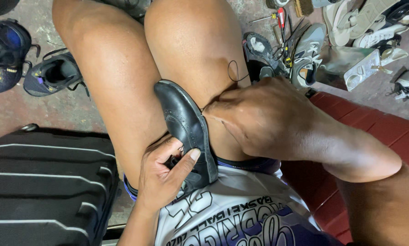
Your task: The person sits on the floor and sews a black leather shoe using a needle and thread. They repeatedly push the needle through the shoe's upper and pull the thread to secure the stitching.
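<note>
A small black leather shoe (186, 123) is wedged between my thighs, toe pointing away from me. My left hand (161, 175) grips its heel end, thumb pressed on the upper. My right hand (263, 116) is closed against the shoe's sole edge on the right, fingers pinched. A thin dark thread (234, 73) loops up from those fingers over my right thigh. What the fingertips pinch is hidden.
A black ribbed hard case (45, 182) stands at lower left. Dark sneakers (54, 73) lie on the concrete floor at left. Several shoes, sandals (350, 20), a grey sneaker (307, 54) and screwdrivers (277, 18) lie at upper right. I sit on a red bench (396, 132).
</note>
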